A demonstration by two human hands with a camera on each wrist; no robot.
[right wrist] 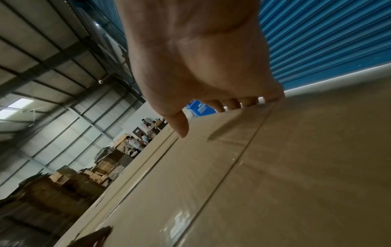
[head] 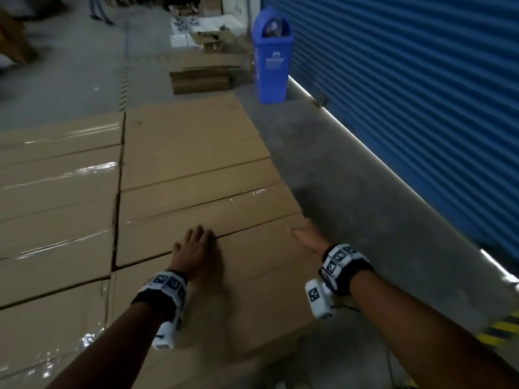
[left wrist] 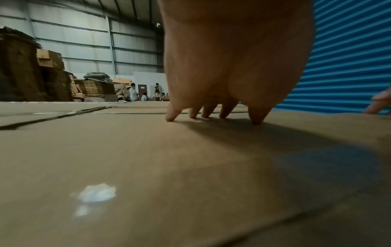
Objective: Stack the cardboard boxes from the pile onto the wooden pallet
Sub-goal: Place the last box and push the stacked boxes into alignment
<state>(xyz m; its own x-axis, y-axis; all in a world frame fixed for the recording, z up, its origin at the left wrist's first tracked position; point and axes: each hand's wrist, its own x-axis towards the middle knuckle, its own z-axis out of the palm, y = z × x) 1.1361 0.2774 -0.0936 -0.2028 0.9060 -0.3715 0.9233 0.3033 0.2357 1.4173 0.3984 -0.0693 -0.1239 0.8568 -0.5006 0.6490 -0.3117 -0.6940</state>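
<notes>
Brown taped cardboard boxes lie side by side in two rows, their tops forming one flat level. The nearest box in the right row point(head: 247, 282) point(left wrist: 148, 167) point(right wrist: 296, 167) is under my hands. My left hand point(head: 193, 248) point(left wrist: 213, 115) rests on its top near the far seam, fingers spread and fingertips point(left wrist: 170, 119) touching the cardboard. My right hand point(head: 306, 234) point(right wrist: 222, 113) is at the box's far right corner, fingers straight and thumb out, palm toward the box edge. No pallet is visible beneath the boxes.
A blue roller shutter point(head: 421, 94) runs along the right, with grey concrete floor point(head: 365, 206) between it and the boxes. A blue bin point(head: 272, 54) and flattened cardboard point(head: 202, 77) lie ahead. Tall cardboard stacks point(left wrist: 31, 75) and people point(left wrist: 133, 91) stand far off.
</notes>
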